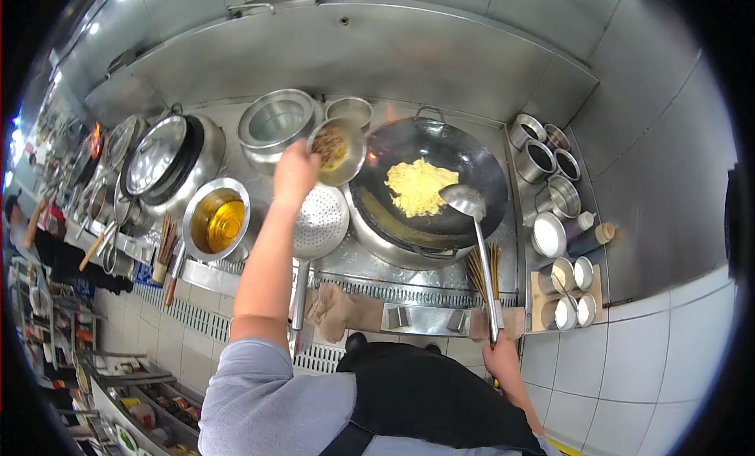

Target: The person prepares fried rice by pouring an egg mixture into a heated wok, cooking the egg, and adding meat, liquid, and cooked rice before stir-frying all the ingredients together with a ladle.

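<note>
- Left hand point(297, 173): grip clamped on the rim of a small metal bowl point(357, 151); we see brown meat-like pieces point(330, 144) plus some yellow inside. Bowl is just left of the wok, a bit blurred; exact tilt we cannot tell.
- Right hand point(501, 360): grip closed around the near end of the ladle point(464, 199) handle. Ladle head is in the wok, at the right side of the egg.
- Wok point(476, 161): black, on the desk point(370, 275) in front of us. Yellow cooked egg point(421, 188) sits around its middle.
- Left of wok: perforated skimmer point(322, 220), handle pointing near; farther left, a pot point(194, 226) of amber oil.
- Far side: big metal pot point(255, 137), smaller metal pot beside it.
- Near edge: crumpled cloth point(330, 310), then bamboo brush point(493, 267) beside the ladle handle.
- Right: metal containers point(535, 161), some with dark liquid; two bottles point(602, 234); tray point(538, 318) with four small tubs.
- Far left: we spot another person point(63, 255) in dark clothing.
</note>
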